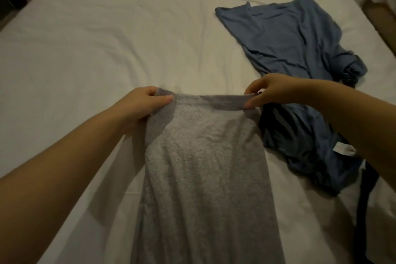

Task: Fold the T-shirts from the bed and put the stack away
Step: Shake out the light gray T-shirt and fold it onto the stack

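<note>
Left hand [144, 102] and right hand [270, 91] each pinch 1 far corner of grey T-shirt [201, 169], thumbs on top, on bed [107, 45]; blue T-shirt [293, 53] beside.

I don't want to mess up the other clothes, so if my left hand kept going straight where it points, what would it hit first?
Probably the blue shirt. Your left hand, pinching the grey shirt, points ahead and rightward over the sheet toward it, though depth is unclear.
</note>
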